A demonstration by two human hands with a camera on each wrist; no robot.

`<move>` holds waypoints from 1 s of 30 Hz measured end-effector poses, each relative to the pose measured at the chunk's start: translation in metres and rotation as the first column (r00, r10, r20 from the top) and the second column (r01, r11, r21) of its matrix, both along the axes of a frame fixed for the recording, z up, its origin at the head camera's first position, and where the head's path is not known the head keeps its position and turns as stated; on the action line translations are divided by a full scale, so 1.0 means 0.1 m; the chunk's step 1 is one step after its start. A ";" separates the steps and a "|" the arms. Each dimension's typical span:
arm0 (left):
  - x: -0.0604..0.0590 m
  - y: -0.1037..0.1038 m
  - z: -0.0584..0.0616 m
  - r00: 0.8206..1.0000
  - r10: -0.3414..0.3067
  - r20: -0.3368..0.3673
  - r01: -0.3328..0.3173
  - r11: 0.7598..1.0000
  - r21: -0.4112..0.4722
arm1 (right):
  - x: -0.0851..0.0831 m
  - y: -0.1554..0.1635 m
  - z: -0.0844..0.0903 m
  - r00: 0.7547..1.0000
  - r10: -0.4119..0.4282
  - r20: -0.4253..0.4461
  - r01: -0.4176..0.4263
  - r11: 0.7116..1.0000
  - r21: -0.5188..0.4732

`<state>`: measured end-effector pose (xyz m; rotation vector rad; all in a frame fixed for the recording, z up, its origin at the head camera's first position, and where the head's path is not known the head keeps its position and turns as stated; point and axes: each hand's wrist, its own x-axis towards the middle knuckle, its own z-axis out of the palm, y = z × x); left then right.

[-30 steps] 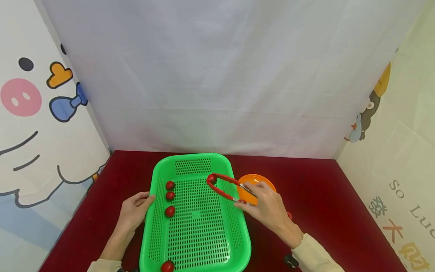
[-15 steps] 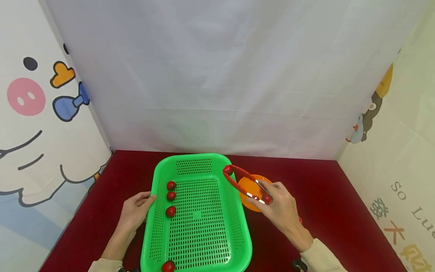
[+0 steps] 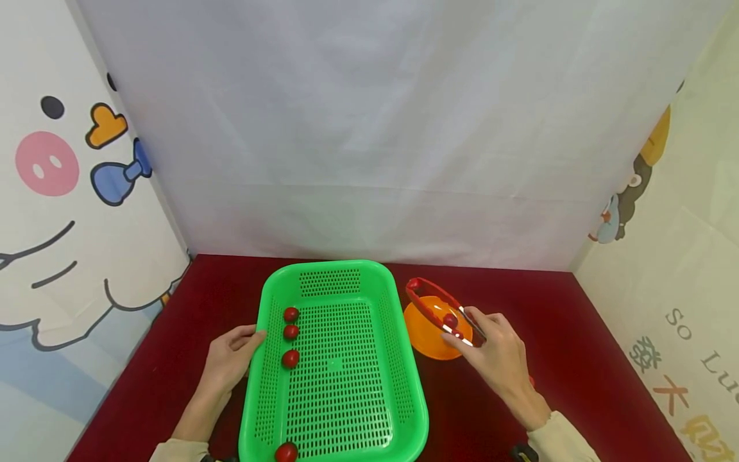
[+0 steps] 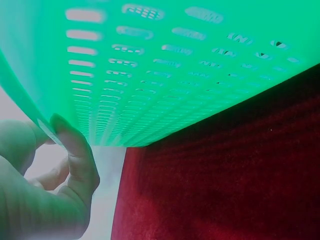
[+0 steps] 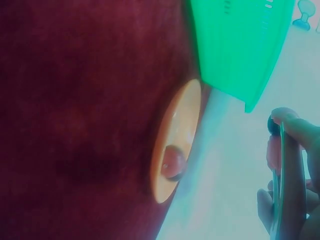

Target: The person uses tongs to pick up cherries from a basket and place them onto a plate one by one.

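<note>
My left hand [image 3: 228,360] pinches the left rim of a green perforated basket [image 3: 417,410]; in the left wrist view the thumb and fingers [image 4: 79,160] close on that rim. Red-tipped tongs [image 3: 426,309] are in my right hand [image 3: 501,353], gripped between thumb and fingers. Between the tong tips sits a cherry tomato [image 3: 414,283], above the far left edge of an orange plate [image 3: 427,343]. Another cherry tomato [image 3: 450,321] lies on that plate, plain in the right wrist view too. Several more tomatoes, such as one cherry tomato [image 3: 290,359], line the basket's left side.
A dark red cloth [image 3: 554,359] covers the table. The plate stands just right of the basket's right wall. At the back hangs a pale curtain [image 3: 369,160], with printed cartoon sheets on both sides.
My right hand has carried the tongs and the tomato rightward, out from over the basket, past its right rim to the orange plate. My left hand has stayed on the basket rim.
</note>
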<state>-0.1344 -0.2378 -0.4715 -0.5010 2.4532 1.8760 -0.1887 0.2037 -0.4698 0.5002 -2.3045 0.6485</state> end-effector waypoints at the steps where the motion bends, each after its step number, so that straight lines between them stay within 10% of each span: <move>1: 0.00 0.00 0.00 1.000 0.000 0.000 0.000 1.000 0.000 | 0.00 0.02 -0.01 1.000 -0.007 0.002 0.006 1.000 0.003; 30: -0.01 0.00 0.00 1.000 -0.001 0.013 0.001 1.000 0.013 | -0.05 0.22 -0.19 0.966 -0.166 0.200 0.143 0.982 0.125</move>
